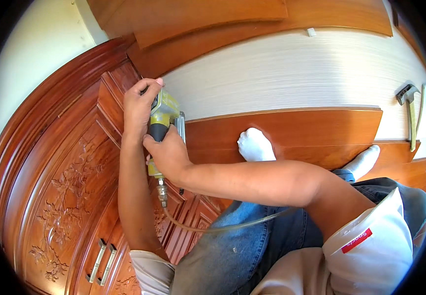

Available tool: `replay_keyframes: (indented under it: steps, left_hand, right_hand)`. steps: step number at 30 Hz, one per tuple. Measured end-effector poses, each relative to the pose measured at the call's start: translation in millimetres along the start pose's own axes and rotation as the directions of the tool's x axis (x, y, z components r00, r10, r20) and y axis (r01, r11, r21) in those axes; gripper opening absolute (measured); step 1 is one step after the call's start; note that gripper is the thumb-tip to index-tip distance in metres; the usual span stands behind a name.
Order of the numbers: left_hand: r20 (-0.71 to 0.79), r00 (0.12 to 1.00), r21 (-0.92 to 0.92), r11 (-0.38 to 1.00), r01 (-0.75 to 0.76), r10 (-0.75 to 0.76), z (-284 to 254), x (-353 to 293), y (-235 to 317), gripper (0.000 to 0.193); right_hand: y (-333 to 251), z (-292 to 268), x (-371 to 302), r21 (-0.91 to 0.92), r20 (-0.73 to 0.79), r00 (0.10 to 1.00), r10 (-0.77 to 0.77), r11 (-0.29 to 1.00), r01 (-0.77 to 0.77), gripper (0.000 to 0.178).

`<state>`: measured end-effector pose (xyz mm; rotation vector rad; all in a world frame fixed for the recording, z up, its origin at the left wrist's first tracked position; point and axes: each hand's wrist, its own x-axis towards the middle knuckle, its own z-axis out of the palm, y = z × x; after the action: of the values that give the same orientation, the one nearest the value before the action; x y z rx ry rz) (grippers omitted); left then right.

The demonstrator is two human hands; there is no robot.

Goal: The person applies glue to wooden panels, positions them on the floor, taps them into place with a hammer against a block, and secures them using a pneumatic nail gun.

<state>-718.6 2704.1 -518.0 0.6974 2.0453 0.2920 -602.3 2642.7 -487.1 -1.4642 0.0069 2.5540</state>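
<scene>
A yellow-green pneumatic nail gun (167,104) with a black grip and a silver magazine is in both my hands, beside the edge of a wood floorboard (316,125). My right hand (169,153) is wrapped round the grip. Over the head of the tool curls my left hand (139,110), its thumb and fingers pressed against the body. Which part of the tool meets the wood cannot be made out. From a metal coupling at the handle's end, a clear air hose (218,229) runs off across my jeans.
Along the left stands a carved reddish wooden door or cabinet front (70,196) with metal handles (99,263). More boards (222,34) lie across pale ribbed underlay (272,73). A claw hammer (411,118) rests at the right. My socked foot (255,144) is on the boards.
</scene>
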Motion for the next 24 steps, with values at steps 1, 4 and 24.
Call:
replay_keyframes:
  steps: [1,4,24]
  left_hand:
    - [0.011,1.000,-0.009,1.000,0.007,-0.007,0.5,5.0,-8.7,0.022]
    - [0.038,0.999,-0.040,0.999,0.026,-0.024,-0.8,11.1,-18.3,0.023]
    - [0.127,0.984,-0.117,0.983,0.143,-0.128,-7.0,33.8,-31.4,0.019]
  right_hand:
    - [1.9,0.5,3.0,-0.007,-0.009,1.000,0.019,1.000,-0.019,0.045]
    - [8.0,4.5,9.7,-0.015,-0.037,0.999,0.021,1.000,-0.021,0.045]
    - [21.5,19.5,44.0,-0.075,-0.122,0.990,0.078,0.993,-0.087,0.042]
